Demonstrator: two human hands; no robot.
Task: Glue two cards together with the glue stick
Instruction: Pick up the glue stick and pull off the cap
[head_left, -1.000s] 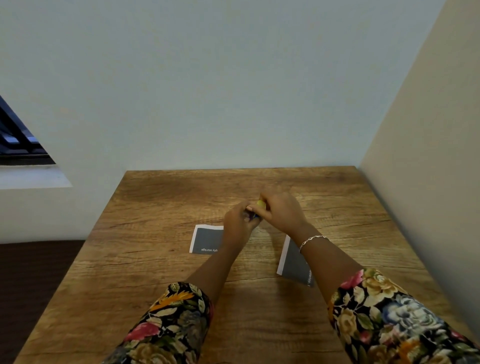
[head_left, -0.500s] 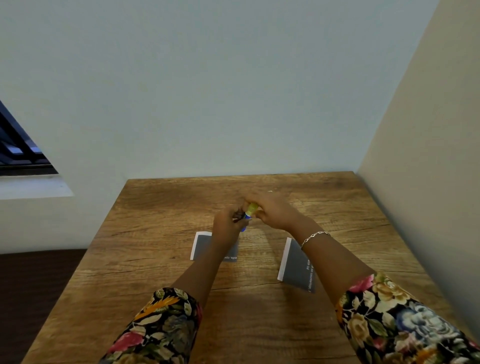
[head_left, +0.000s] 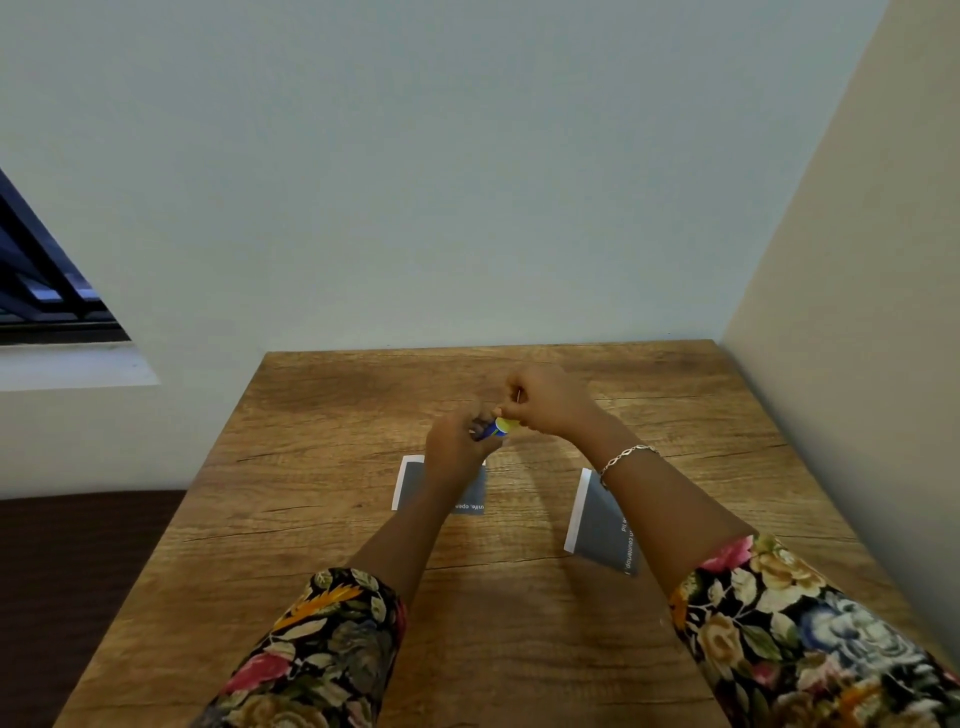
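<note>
Left hand (head_left: 457, 447) is curled round the blue barrel of the glue stick (head_left: 493, 429). Right hand (head_left: 550, 400) pinches the stick's yellow end between thumb and fingertips. Whether that end is the cap or the twist base cannot be told at this size. The stick is held off the table (head_left: 311, 519), tilted, over its middle and slightly beyond the two cards. Left card (head_left: 410, 480) lies flat, grey face up with a white strip on its left edge, partly hidden under the left wrist. Right card (head_left: 597, 519) lies flat and well apart from it, its right side under the right forearm, which carries a bracelet (head_left: 628, 454). Assessment: the stick looks light, rigid and smooth-sided. It is best held round the barrel with a full wrap, as here, with the end piece worked in line with the barrel so it does not slip. The cards appear thin, light and bendable. Lying flat on the wood, each is probably best lifted by a corner or the white edge. Once glue is on a face, it should be handled by the edges only. No glue is visible on either card.
</note>
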